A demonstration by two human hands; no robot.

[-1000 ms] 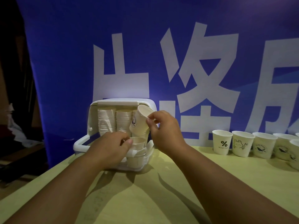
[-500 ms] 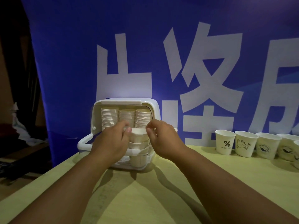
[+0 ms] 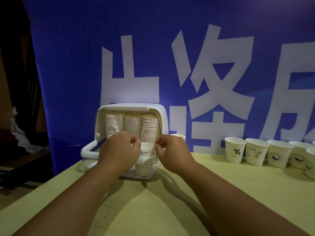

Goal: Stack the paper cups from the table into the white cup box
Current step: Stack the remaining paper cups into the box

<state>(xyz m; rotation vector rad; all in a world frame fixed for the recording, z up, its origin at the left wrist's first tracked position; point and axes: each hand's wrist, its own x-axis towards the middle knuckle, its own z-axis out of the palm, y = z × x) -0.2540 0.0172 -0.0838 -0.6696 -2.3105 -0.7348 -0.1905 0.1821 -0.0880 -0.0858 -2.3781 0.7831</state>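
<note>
Thumb and forefinger of the right hand (image 3: 172, 154) pinch the right rim of a paper cup (image 3: 147, 149), while the left hand (image 3: 119, 154) curls its fingertips on the left rim. A second ago that cup hung tilted in the air. Now it sits upright, pushed down onto the short stack (image 3: 144, 169) at the near right of the white cup box (image 3: 133, 107), so it looks as good as placed. Three tall stacks (image 3: 133, 125) fill the far side. A row of loose cups (image 3: 235, 150) waits on the surface (image 3: 170, 210) to the right.
</note>
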